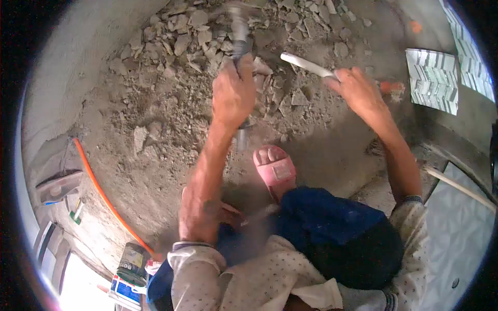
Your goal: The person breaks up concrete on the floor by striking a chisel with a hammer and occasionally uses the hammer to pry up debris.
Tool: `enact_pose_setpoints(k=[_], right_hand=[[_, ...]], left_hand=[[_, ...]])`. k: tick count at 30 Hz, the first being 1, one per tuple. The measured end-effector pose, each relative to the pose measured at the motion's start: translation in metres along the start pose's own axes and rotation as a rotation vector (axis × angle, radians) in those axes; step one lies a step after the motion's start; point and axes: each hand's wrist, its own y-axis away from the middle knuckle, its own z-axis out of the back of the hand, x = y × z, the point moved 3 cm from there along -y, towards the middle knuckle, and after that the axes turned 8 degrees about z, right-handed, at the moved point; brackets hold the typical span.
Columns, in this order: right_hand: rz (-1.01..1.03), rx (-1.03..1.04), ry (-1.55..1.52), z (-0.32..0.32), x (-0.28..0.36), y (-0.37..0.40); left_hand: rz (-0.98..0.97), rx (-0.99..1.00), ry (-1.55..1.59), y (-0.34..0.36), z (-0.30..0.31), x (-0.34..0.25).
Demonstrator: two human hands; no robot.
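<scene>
My left hand is closed round the dark grip of a long-handled tool, whose upper end is blurred over the broken rubble. To the right, my right hand grips a pale, whitish rod that points up and left above the rubble. The two hands are apart. Below them a pink sandal is on my foot on the dusty ground. What the far end of the tool touches is too blurred to tell.
An orange hose runs down the left side to a dark can. A trowel-like float lies at far left. Patterned tile sheets stand at upper right, with a wooden stick over a white panel below.
</scene>
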Motion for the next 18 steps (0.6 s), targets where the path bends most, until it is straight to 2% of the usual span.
enact_pose_setpoints(k=[3, 4, 5, 7, 9, 11, 13, 15, 17, 18], right_hand=[[-0.004, -0.008, 0.009, 0.012, 0.001, -0.006], [-0.004, 0.001, -0.004, 0.012, 0.005, -0.008], [0.021, 0.000, 0.013, 0.012, 0.005, -0.011], [0.048, 0.028, 0.038, 0.005, -0.003, -0.006], [0.070, -0.031, 0.043, -0.005, -0.013, -0.003], [0.056, -0.030, 0.045, -0.009, -0.016, 0.007], [0.011, -0.025, 0.044, -0.005, -0.011, 0.007], [0.059, -0.099, 0.039, -0.005, -0.011, 0.009], [0.024, -0.105, 0.013, -0.018, -0.025, 0.019], [0.012, -0.091, -0.050, -0.023, -0.039, 0.026]], left_hand=[[0.331, -0.156, 0.183, 0.015, -0.017, -0.010], [0.018, -0.047, -0.160, 0.016, -0.026, 0.006], [-0.331, -0.035, -0.460, 0.019, -0.035, 0.022], [-0.343, 0.231, -0.410, 0.021, -0.027, 0.023], [-0.242, 0.076, -0.207, 0.021, -0.015, 0.012], [-0.382, -0.348, -0.357, 0.021, -0.019, 0.000], [-0.466, -0.166, -0.380, 0.025, -0.038, 0.001], [-0.524, 0.015, -0.429, 0.035, -0.063, 0.020], [-0.319, 0.129, -0.341, 0.033, -0.065, 0.036], [-0.426, 0.129, -0.435, 0.031, -0.045, 0.031]])
